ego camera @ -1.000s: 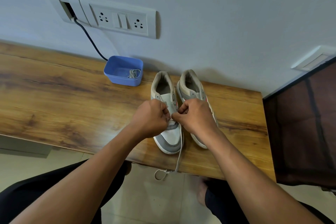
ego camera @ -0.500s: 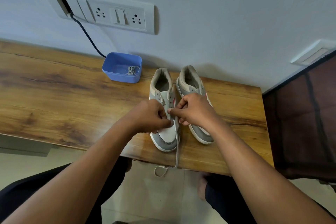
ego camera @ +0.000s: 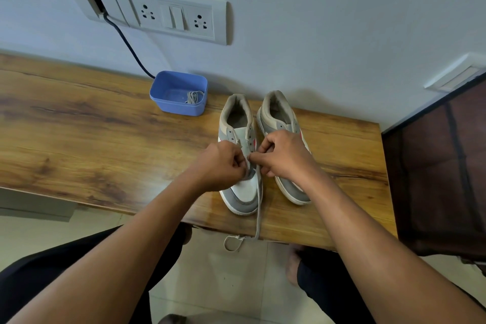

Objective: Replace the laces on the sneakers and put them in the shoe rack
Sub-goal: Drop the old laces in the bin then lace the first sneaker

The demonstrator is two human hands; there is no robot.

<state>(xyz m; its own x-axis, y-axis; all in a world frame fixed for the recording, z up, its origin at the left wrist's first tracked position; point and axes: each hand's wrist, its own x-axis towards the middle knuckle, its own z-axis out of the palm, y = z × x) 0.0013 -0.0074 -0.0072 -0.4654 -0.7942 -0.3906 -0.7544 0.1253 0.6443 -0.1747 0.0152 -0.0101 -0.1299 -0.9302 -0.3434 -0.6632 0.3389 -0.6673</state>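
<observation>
Sneakers sit paired on the worktop, toes toward me for reach, while my left hand and right hand pinch the lace in curled fingers at one shoe's eyelets, slack hanging off the edge.

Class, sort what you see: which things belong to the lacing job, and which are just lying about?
Job: left hand, right hand, lace, sneaker being laced, second sneaker, blue tub, spare lace inside it.
Lying about: socket panel, black cable.
</observation>
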